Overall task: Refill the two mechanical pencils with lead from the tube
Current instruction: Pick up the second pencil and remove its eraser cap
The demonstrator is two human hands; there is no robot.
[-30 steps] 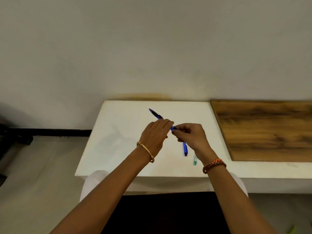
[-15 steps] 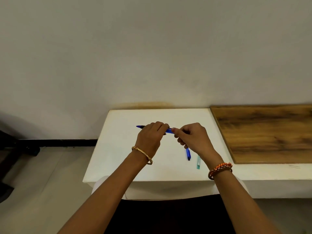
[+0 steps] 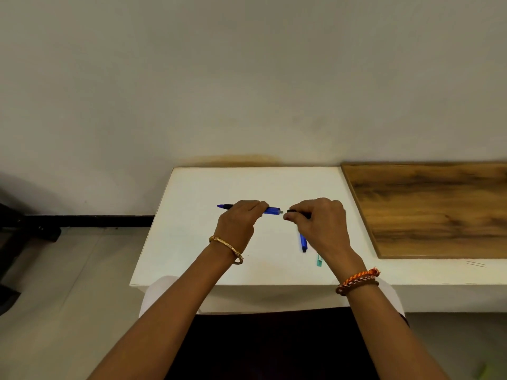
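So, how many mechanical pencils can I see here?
2. One blue pencil is held in the left hand above the white table. The second pencil lies on the table, partly hidden under the right hand.

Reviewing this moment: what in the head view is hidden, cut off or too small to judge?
- Second pencil: upper part hidden behind the right hand.
- Lead tube: only its lower end shows beside the right wrist; contents too small to tell.
- Dark cap: mostly covered by the right fingers.
- Held pencil: middle hidden by the left hand; any lead inside unseen.
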